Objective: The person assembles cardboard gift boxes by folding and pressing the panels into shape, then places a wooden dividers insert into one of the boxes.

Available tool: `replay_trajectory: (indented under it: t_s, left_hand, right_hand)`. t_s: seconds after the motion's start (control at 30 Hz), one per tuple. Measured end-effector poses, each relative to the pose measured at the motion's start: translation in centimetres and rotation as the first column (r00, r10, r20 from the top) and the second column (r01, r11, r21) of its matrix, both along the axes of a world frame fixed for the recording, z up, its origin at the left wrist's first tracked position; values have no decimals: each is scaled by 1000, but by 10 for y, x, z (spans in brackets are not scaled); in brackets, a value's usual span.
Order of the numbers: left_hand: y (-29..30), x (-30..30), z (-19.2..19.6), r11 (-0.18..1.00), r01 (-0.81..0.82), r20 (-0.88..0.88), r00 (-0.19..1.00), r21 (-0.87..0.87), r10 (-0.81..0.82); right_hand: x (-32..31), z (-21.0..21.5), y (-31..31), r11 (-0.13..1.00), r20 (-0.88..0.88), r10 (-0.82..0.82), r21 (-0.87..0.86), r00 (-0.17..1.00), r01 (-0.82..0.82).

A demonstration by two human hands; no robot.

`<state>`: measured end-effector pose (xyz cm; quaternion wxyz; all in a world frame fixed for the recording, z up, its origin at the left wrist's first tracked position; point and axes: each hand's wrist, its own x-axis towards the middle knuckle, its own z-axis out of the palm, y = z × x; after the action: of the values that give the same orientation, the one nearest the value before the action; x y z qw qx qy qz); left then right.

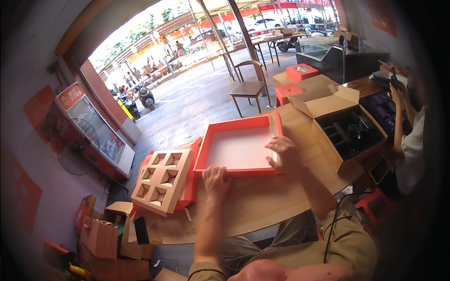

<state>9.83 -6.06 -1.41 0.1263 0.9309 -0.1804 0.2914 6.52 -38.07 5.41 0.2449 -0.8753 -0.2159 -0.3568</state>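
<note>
A shallow red box with a whitish inside lies open on the wooden table before me. My left hand grips its near wall, the fingers bent over the rim. At its right side, my right hand hovers over the wall with fingers apart and curved; whether the fingertips touch the box is unclear. To the left, a tan cardboard insert with several square compartments rests on red cardboard, which it partly covers.
An open brown carton with dark contents stands at the table's right. Near the left table edge lies a black phone. A person holding a phone is at far right. Beyond the table stands a chair; a glass-door fridge is at left.
</note>
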Motion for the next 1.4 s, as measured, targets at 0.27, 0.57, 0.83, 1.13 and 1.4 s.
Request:
replay_trajectory:
  t_s: [0.27, 0.57, 0.83, 1.13, 1.4]
  left_hand:
    - [-26, -10, 2, 956, 294, 38, 955, -3, -294]
    - [1, -19, 25, 949, 277, 349, 913, -147, -213]
    - [-1, -8, 4, 964, 263, 57, 962, 42, -265]
    - [-23, -8, 3, 931, 355, 104, 926, 88, -363]
    - [-8, 2, -2, 976, 210, 160, 963, 52, -216]
  right_hand:
    - [4, -65, 47, 942, -262, 104, -283, 959, -179]
    - [54, -74, -26, 976, -57, -211, -77, 976, 206]
    - [48, -80, 9, 952, -235, -116, 252, 965, 176]
    - [43, -61, 4, 927, -351, 111, 375, 930, 31]
    - [58, -62, -39, 991, -29, 12, 135, 1000, -8]
